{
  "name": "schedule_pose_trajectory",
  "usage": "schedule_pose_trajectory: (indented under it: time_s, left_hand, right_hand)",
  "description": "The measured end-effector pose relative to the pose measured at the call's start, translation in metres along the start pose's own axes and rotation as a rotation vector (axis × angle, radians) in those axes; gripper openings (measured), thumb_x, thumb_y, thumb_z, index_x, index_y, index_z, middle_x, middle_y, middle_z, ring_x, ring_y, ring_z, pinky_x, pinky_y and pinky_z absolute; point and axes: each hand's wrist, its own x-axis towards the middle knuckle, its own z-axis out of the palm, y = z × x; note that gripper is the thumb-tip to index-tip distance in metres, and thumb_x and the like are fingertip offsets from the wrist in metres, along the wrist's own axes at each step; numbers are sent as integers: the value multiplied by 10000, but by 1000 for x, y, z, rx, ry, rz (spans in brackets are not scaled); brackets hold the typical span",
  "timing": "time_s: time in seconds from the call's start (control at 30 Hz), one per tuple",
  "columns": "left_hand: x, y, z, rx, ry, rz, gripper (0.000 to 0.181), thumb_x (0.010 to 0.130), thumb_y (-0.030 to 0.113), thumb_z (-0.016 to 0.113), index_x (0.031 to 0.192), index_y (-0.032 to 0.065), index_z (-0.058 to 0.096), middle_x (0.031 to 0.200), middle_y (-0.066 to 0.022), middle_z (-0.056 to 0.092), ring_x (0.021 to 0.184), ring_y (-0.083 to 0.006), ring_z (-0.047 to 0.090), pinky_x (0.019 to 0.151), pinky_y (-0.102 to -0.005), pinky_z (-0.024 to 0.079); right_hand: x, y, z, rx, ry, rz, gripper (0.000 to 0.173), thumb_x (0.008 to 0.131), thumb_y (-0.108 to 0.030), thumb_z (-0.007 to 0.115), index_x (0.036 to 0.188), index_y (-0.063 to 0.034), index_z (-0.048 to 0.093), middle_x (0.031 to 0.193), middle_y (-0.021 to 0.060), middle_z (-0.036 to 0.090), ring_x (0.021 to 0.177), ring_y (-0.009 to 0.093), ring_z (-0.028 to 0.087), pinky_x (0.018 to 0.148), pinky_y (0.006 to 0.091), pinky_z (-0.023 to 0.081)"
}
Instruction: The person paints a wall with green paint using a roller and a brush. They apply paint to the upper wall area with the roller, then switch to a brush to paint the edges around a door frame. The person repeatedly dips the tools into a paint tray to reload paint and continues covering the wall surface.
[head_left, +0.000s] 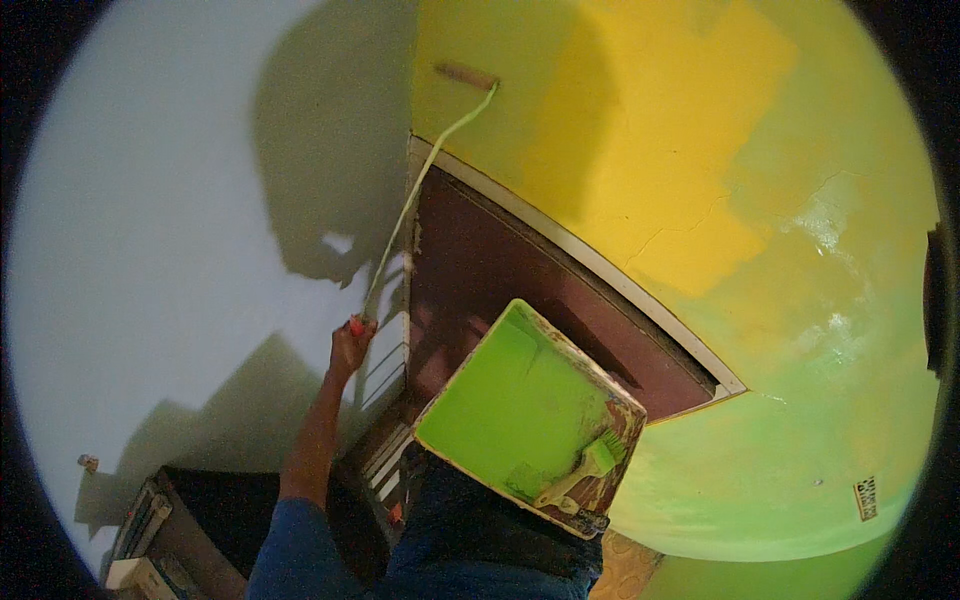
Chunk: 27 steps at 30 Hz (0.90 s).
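Note:
My left hand (352, 351) is closed around the red handle of a paint roller (469, 75), at the end of a raised arm in a blue sleeve. The roller's long bent rod (420, 180) rises from the fist, and its cover lies against the yellow-green wall above a cream frame. Close in front of my body is a tilted paint tray (517, 390), coated in bright green paint with a smeared, crusted rim. A green-stained paintbrush (585, 469) rests in its lower right corner. My right hand cannot be made out; the tray's lower edge is dark.
A maroon door-like panel (495, 255) sits inside the cream frame (570, 225). Bright yellow paint (690, 150) covers part of the pale green wall (787, 322), which has cracks. The left wall (150, 225) is pale and shadowed. Dark furniture (217, 510) stands at the lower left.

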Motion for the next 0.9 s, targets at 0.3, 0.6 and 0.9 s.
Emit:
schedule_pose_trajectory:
  time_s: [0.3, 0.6, 0.9]
  left_hand:
    - [-56, -52, 32, -64, -79, -161, 332, 869, 318, 567, 896, -12, 547, 674, -128, 559, 632, -208, 485, 637, -329, 437]
    - [37, -6, -39, 79, 30, 217, 280, 899, 260, 520, 766, 15, 497, 614, -129, 460, 572, -204, 388, 549, -307, 389]
    - [-33, -136, 1, -358, -45, -27, 318, 881, 361, 517, 909, 48, 561, 743, -114, 577, 660, -246, 485, 666, -322, 432]
  right_hand:
    - [9, -8, 16, 50, 27, -23, 323, 870, -264, 526, 1036, 3, 599, 948, 123, 602, 846, 183, 546, 722, 308, 435]
    - [2, -6, 5, 14, 16, -23, 321, 869, -262, 526, 1034, 4, 599, 943, 122, 603, 840, 182, 545, 717, 308, 436]
    - [8, -14, 7, 19, 2, -38, 319, 869, -260, 527, 1032, 4, 599, 938, 121, 603, 835, 181, 545, 712, 307, 437]
